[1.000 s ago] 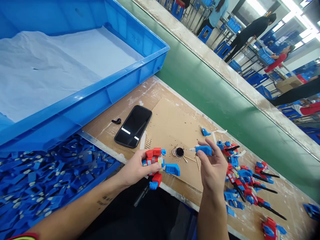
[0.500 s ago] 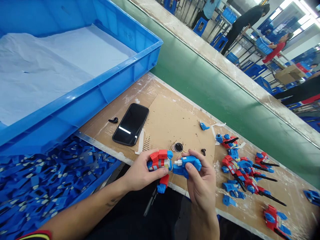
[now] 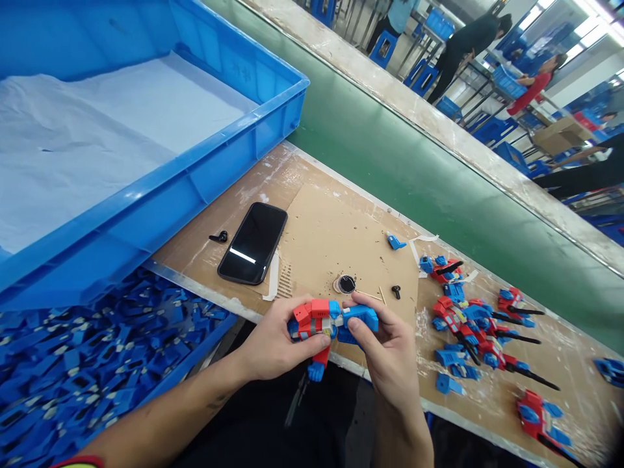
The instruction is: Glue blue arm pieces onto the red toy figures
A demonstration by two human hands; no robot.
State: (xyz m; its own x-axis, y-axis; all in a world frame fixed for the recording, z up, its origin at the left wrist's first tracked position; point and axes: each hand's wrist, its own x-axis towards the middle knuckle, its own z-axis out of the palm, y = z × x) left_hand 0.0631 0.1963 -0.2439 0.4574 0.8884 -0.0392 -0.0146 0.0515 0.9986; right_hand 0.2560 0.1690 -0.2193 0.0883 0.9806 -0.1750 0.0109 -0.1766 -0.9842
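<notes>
Now, left hand (image 3: 277, 341): a red-and-blue plastic robot figure (image 3: 319, 310) is pinched in the grip, over the brown table's (image 3: 238, 200) near edge.
Right hand (image 3: 391, 348): a blocky blue plastic part (image 3: 367, 316) is pinched, held against the figure.

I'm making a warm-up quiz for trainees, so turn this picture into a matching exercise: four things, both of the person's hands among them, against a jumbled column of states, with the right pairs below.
Column one
1. Left hand
2. Phone
3. Large tray
4. Right hand

Column two
A. Lined with a white sheet
B. Gripping a blue part
C. Black, with a bright streak across its face
D. Holding a red figure

Right pairs: 1-D, 2-C, 3-A, 4-B
</notes>
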